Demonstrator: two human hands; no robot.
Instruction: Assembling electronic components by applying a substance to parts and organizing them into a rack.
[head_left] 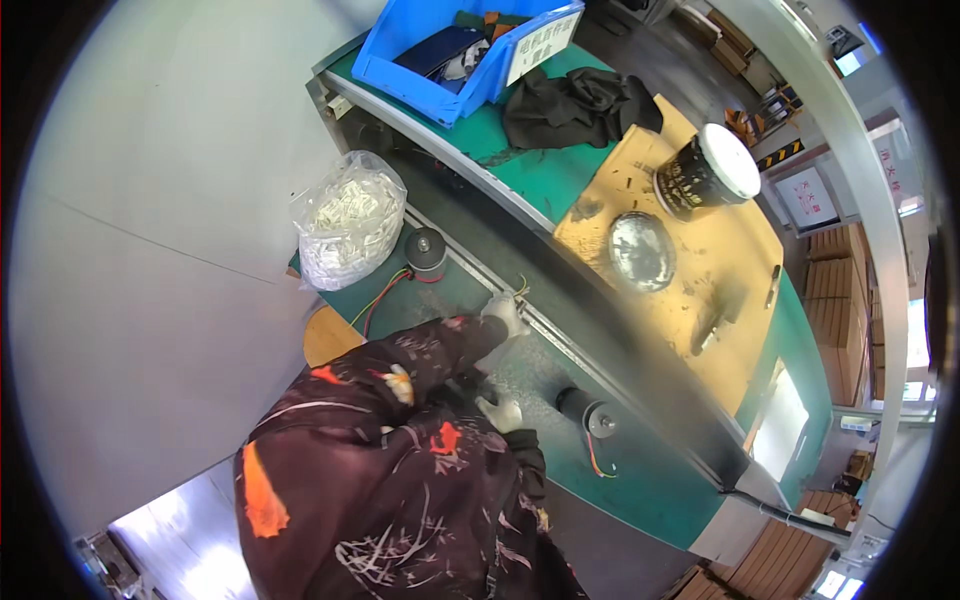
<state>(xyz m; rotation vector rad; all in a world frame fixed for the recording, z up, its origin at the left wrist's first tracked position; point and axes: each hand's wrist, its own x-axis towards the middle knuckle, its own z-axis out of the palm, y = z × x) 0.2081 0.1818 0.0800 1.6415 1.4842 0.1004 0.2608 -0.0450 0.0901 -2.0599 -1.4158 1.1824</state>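
Both my hands wear pale gloves and work close together over the green bench top. My left hand is beside the metal rail, fingers closed, with thin yellowish wire ends sticking out past the fingertips. Nearer to me, my right hand is curled beside a dark shape partly covered by my sleeve; what it grips is hidden. A dark cylindrical motor lies on its side to the right, its red and yellow leads trailing. Left of my hands another motor stands upright with longer coloured wires.
A clear bag of small white parts sits at the left. Beyond the dark conveyor channel are a blue bin, black cloth, a black-and-white bucket and a round lid on stained cardboard.
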